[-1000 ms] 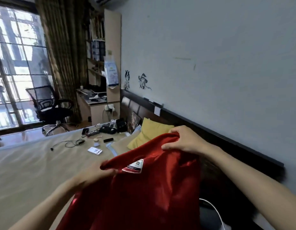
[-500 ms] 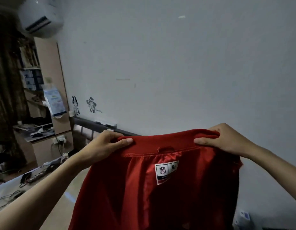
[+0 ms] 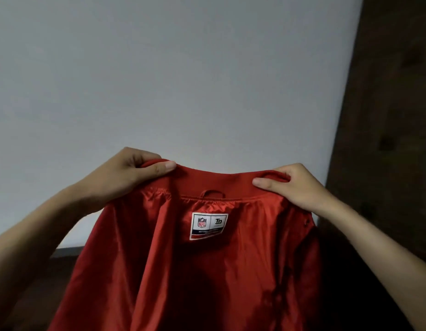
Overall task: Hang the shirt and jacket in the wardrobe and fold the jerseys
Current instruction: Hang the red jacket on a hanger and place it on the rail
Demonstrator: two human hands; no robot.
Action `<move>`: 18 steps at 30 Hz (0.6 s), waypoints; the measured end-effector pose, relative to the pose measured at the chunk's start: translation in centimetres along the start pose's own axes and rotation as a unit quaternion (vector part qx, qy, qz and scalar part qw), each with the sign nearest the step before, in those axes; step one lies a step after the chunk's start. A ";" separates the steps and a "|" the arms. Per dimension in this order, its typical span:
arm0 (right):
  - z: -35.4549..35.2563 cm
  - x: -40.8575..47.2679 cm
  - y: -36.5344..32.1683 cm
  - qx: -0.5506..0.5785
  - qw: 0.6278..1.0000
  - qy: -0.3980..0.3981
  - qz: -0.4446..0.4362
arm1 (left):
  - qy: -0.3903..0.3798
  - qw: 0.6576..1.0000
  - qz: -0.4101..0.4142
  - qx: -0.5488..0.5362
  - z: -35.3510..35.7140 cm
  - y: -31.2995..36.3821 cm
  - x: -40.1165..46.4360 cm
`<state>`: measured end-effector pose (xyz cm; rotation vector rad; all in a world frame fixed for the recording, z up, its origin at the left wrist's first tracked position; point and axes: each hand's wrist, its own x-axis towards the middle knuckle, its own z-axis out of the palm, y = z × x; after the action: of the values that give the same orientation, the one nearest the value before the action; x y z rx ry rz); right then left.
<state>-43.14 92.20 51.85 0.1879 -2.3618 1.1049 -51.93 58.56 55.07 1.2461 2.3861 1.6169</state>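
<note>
Since half a second ago you've swung toward the wardrobe [image 3: 393, 115] at 3 o'clock; left hand [image 3: 126, 177] and right hand [image 3: 295, 187] each pinch the jacket [image 3: 207, 271] collar, body hanging toward 6 o'clock, right hand nearer

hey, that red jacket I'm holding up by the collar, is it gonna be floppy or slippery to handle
Probably floppy: the red jacket hangs in loose folds below where the left hand and right hand pinch its collar. Its lining looks shiny, so it may slide off a hanger. The ribbed collar seems grippier.
</note>
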 end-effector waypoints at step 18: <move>-21.5 -17.1 4.6 -0.214 0.896 0.307 0.241 | -0.301 0.913 0.244 -0.130 27.0 4.5 21.3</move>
<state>-21.51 109.75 51.48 -0.8262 -2.0211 0.6599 -52.77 93.23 54.59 2.0120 1.5175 1.2871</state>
